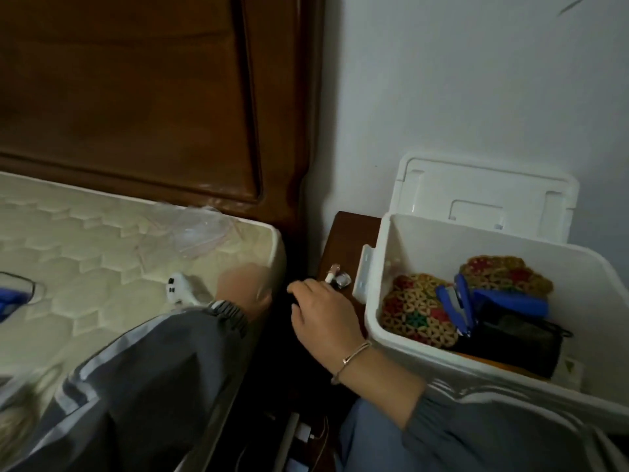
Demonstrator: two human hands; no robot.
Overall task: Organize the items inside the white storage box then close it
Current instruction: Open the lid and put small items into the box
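The white storage box (381,267) stands on a dark wooden nightstand (343,240), with its lid (483,195) swung open against the wall. Inside lie two woven bead mats (415,311), a blue stapler (459,304), a blue flat item (510,299) and a black pouch (517,342). My right hand (323,318), wearing a thin bracelet, hovers left of the box at the nightstand's front corner. Its fingers curl down into the dark gap and the tips are hidden. A small tube and a shiny piece (337,277) lie just beyond its knuckles. My left hand (245,287) is blurred at the mattress edge.
A bare quilted mattress (102,240) fills the left, with a clear plastic bag (200,229), a small white object (178,287) and a blue item (13,298) on it. The brown headboard (153,97) rises behind. Cables and a charger (303,434) lie on the floor.
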